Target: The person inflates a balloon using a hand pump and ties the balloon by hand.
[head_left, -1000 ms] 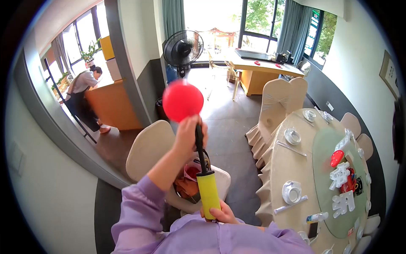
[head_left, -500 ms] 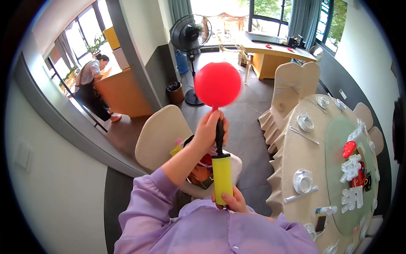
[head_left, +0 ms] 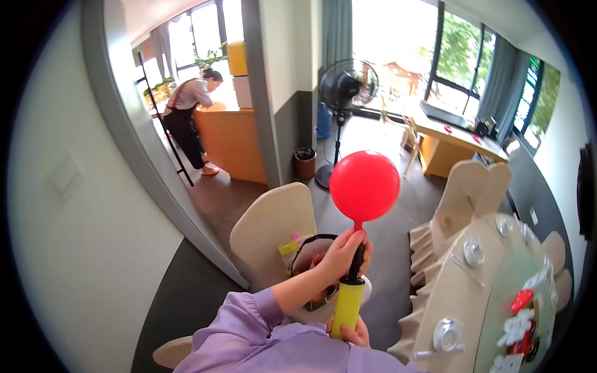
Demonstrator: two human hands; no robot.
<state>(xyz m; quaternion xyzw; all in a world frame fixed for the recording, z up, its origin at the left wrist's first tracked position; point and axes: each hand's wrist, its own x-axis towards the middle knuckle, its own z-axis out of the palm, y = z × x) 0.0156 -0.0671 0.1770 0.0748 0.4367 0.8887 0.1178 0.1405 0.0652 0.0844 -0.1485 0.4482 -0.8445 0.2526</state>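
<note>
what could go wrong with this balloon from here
The balloon might fly off if the left hand loosens at its neck. Loose, it could drift toward the fan standing beyond. More air from the yellow pump in the right hand could perhaps burst it.

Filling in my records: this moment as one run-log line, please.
left hand: gripping black pump end, at neck of red balloon | right hand: gripping yellow pump barrel | red balloon: inflated, above left hand

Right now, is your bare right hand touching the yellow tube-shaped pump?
Touching. The head view shows the bare right hand wrapped around the lower end of the yellow tube-shaped pump, no gap showing.
</note>
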